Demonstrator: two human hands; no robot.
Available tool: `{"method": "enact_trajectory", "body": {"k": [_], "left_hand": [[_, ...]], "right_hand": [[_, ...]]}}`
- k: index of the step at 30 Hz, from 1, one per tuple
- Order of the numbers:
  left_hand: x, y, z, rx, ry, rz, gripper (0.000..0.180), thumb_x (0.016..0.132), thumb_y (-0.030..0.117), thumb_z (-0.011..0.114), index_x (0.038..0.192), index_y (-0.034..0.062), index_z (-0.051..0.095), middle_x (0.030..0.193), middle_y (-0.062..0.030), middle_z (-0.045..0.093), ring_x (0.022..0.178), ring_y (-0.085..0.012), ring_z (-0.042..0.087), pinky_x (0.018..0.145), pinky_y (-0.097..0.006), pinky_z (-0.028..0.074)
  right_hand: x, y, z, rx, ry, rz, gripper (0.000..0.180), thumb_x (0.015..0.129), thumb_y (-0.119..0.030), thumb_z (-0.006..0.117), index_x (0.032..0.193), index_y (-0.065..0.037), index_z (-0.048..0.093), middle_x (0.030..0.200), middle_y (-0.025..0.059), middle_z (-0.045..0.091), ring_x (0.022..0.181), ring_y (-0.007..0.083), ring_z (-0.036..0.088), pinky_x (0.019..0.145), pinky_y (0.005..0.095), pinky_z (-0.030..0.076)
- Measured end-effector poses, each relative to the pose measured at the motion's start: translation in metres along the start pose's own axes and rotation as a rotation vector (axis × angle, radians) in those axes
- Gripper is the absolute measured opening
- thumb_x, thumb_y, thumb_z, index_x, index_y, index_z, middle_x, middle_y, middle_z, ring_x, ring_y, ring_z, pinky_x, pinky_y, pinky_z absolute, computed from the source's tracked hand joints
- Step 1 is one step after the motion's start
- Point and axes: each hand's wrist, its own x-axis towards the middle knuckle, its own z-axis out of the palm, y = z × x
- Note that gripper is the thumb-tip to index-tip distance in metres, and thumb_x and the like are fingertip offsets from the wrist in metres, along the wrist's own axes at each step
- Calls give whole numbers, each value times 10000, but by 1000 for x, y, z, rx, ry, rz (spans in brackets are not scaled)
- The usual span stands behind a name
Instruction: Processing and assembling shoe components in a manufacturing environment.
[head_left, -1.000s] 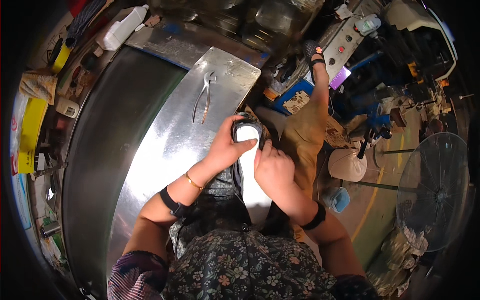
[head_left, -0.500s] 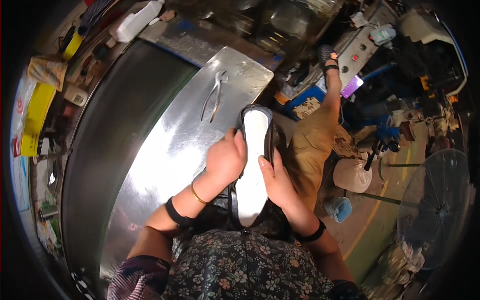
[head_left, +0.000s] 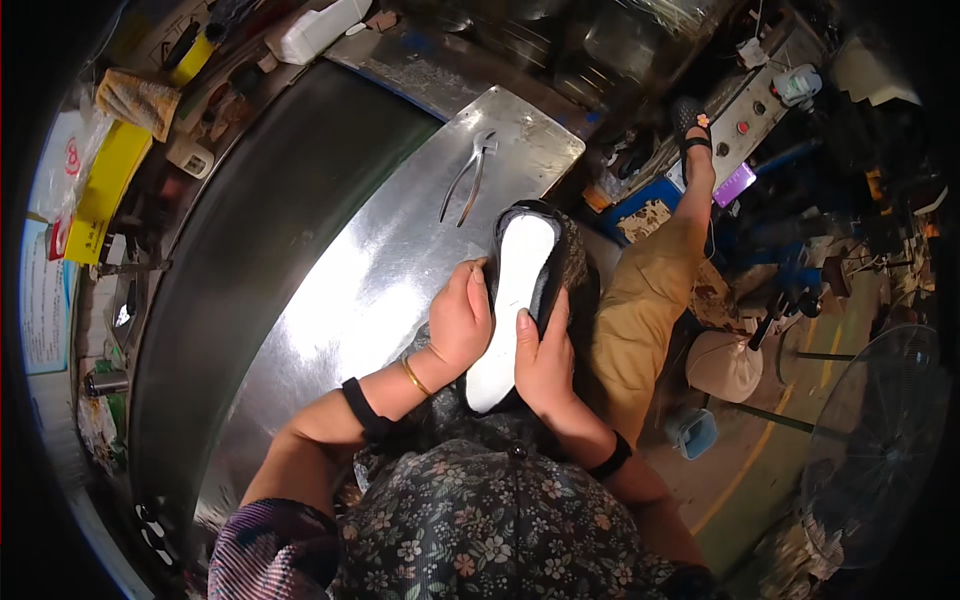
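Note:
A black shoe (head_left: 525,262) with a long white insole board facing up lies lengthwise between my hands, over my lap. My left hand (head_left: 461,318) is curled against its left edge, with the fingertips tucked out of sight. On the right edge, my right hand (head_left: 545,362) grips the shoe, the thumb pressing on the white board and the fingers wrapped along the black side. Beyond the shoe, a pair of metal pincers (head_left: 468,180) rests on the shiny metal worktop (head_left: 330,310), apart from both hands.
A dark conveyor belt (head_left: 230,260) curves along the worktop's left. Past it stand a yellow box (head_left: 108,190) and a white bottle (head_left: 318,30). Another person's leg (head_left: 645,300) reaches in at the right, near a blue bin (head_left: 693,434) and a large fan (head_left: 880,440).
The view has shifted, so the surroundings sit farther right. The shoe's near end has drawn away from my body slightly, and both hands still hold its sides.

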Motion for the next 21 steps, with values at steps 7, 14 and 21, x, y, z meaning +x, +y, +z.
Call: {"method": "enact_trajectory", "body": {"k": [7, 14, 21], "left_hand": [[-5, -18, 8, -610, -11, -375, 268, 1083, 207, 492, 1042, 2, 660, 947, -23, 665, 901, -97, 552, 834, -269, 466], [9, -9, 13, -839, -133, -603, 292, 1096, 260, 478, 1103, 30, 657, 996, 15, 626, 938, -77, 536, 885, -226, 432], [93, 16, 22, -1143, -638, -570, 476, 1083, 489, 444, 1228, 76, 630, 1182, -62, 631, 1028, -125, 581, 951, -275, 472]], "right_hand": [[-5, 18, -9, 67, -48, -63, 680, 1045, -276, 521, 1541, 73, 214, 1335, 361, 553, 1186, 493, 597, 984, 483, 480], [-3, 28, -13, 173, -60, -122, 653, 1063, -214, 487, 1552, 78, 167, 1399, 303, 520, 1262, 381, 564, 1048, 422, 440], [-7, 17, -32, 147, -200, -56, 651, 1066, -205, 458, 1566, 67, 142, 1485, 276, 435, 1343, 338, 486, 1107, 409, 385]]}}
